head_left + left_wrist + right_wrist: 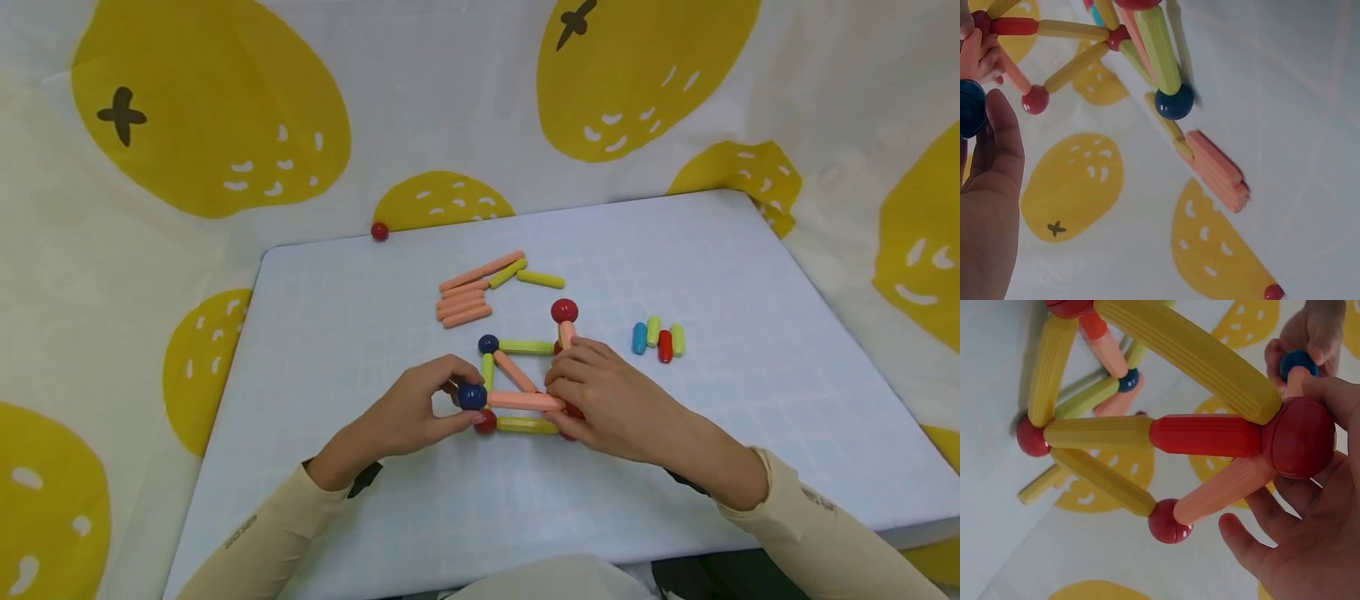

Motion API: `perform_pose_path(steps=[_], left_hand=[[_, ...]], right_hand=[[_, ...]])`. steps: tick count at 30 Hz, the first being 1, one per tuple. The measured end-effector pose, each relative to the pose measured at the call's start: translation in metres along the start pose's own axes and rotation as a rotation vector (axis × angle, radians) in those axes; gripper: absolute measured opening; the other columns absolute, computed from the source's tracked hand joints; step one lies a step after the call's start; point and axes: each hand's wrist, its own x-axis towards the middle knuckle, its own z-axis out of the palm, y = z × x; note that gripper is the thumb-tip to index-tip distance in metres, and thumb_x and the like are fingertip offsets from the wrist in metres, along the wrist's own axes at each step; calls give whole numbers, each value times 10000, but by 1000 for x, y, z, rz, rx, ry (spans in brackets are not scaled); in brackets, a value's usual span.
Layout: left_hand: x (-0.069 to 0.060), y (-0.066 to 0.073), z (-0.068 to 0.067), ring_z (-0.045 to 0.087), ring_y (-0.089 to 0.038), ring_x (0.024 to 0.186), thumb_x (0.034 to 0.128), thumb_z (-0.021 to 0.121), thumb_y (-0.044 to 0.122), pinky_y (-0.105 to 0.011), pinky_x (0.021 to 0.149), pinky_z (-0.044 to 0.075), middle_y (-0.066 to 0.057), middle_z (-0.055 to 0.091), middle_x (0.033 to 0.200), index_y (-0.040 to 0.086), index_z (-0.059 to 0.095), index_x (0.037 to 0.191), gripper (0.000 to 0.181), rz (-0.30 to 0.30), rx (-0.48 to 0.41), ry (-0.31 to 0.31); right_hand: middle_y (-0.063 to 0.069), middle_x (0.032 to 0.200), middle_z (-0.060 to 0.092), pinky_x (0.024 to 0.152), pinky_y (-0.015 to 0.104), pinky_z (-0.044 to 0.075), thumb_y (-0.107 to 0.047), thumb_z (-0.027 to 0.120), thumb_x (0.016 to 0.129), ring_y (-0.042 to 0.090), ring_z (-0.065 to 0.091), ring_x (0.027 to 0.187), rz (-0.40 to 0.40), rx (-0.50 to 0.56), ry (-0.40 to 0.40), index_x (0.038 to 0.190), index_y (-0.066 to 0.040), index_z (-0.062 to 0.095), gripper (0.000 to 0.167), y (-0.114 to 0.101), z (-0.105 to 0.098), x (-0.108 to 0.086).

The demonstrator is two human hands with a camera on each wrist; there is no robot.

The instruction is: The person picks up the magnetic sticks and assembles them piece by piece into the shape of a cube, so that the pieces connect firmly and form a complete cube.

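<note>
A frame of coloured rods and balls stands on the table in front of me. In the head view my left hand (pixel 420 408) pinches a dark blue ball (pixel 472 396) at the end of a salmon rod (pixel 527 401). My right hand (pixel 622 404) covers the rod's other end and the right side of the frame. The right wrist view shows that hand holding a red ball (pixel 1302 439), where a red rod (pixel 1205 435), a yellow rod (pixel 1191 359) and a salmon rod (pixel 1225 489) meet. Another red ball (pixel 564 311) tops the frame's far right corner.
Beyond the frame lie several loose salmon rods (pixel 463 314) and two yellow rods (pixel 540 279). To the right are short pieces, among them a blue one (pixel 639 338) and a red one (pixel 665 347). A loose red ball (pixel 380 232) sits at the table's far edge.
</note>
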Motion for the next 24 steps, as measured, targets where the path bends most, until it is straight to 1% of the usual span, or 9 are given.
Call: perform_pose_path(steps=[4, 8, 11, 13, 15, 17, 19, 22, 24], left_hand=[[2, 3, 0, 637, -51, 978, 865, 832, 181, -296, 864, 600, 40, 658, 1123, 122, 598, 1207, 419, 21, -3, 9], [3, 3, 0, 632, -43, 988, 872, 825, 193, -278, 867, 596, 48, 653, 1125, 104, 596, 1210, 417, 34, 1, 2], [2, 0, 0, 627, -46, 998, 878, 821, 210, -263, 870, 588, 52, 655, 1144, 118, 595, 1228, 426, 38, 5, -11], [2, -2, -2, 624, -69, 1024, 907, 791, 219, -279, 866, 585, 41, 658, 1171, 123, 590, 1250, 409, 38, 6, -21], [5, -5, -7, 625, -105, 1030, 964, 722, 223, -302, 858, 580, 29, 661, 1197, 128, 587, 1274, 351, 12, 23, -21], [13, -10, -12, 614, -119, 1019, 1026, 621, 250, -313, 848, 569, 21, 663, 1210, 136, 589, 1289, 289, -32, 74, -11], [25, -19, -19, 615, -147, 1019, 1055, 560, 284, -319, 848, 559, 18, 664, 1215, 145, 604, 1292, 277, -95, 174, -2], [48, -41, -27, 638, -197, 1036, 1047, 584, 285, -359, 892, 564, -18, 676, 1213, 135, 645, 1271, 276, -170, 358, -5], [62, -58, -28, 646, -247, 1086, 1018, 640, 254, -397, 948, 562, -53, 683, 1215, 112, 670, 1264, 285, -208, 483, -31]], right_hand=[[-28, 1011, 713, 1154, 499, 404, -380, 859, 814, 198, 599, 1096, 1, 18, 12, 1012, -150, 778, 315, -1, 0, 1], [-35, 992, 710, 1150, 476, 400, -361, 871, 810, 190, 597, 1072, -23, 40, 52, 985, -151, 775, 290, -4, 2, 4], [-48, 961, 717, 1136, 470, 407, -339, 889, 792, 190, 599, 1062, -34, 39, 80, 969, -160, 778, 276, -5, 3, 4], [-50, 953, 725, 1141, 482, 403, -330, 892, 788, 195, 605, 1068, -36, 26, 83, 971, -160, 779, 274, -6, 4, 5], [-49, 961, 729, 1156, 494, 391, -339, 892, 785, 196, 608, 1081, -26, 13, 76, 976, -162, 783, 282, -7, 4, 5], [-46, 969, 732, 1169, 502, 378, -342, 892, 785, 199, 609, 1089, -16, 3, 68, 979, -165, 784, 284, -8, 4, 4], [-38, 975, 734, 1182, 510, 366, -346, 891, 784, 203, 607, 1092, -4, -2, 63, 977, -164, 787, 285, -8, 3, 4], [-39, 970, 731, 1174, 511, 374, -340, 896, 779, 196, 610, 1079, 4, 1, 61, 970, -164, 794, 279, -9, 3, 4], [-45, 961, 728, 1165, 514, 385, -342, 888, 788, 188, 614, 1066, 2, 4, 62, 963, -163, 795, 266, -9, 5, 4]])
